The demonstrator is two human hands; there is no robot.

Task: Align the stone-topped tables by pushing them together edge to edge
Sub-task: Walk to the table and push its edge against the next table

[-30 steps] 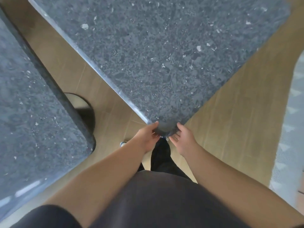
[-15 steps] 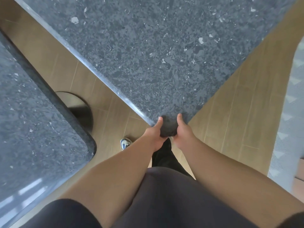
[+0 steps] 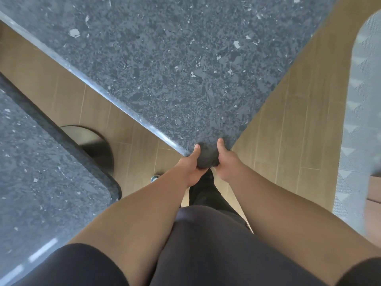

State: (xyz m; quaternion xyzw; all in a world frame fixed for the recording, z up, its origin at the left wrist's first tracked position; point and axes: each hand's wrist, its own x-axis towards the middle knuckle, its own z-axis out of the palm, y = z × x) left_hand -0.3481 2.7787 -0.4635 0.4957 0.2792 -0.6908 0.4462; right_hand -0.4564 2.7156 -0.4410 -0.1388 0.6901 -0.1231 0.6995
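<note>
Gripping the near corner of the stone-topped table [image 3: 175,65] is what has changed: a second ago it was only approached, and now it is clasped from both sides. The left hand [image 3: 190,165] and right hand [image 3: 225,159] are curled round that corner, thumbs laid on top. A strip of wooden floor [image 3: 68,96] is still seen between it and the second table [image 3: 41,166], so pushing remains.
</note>
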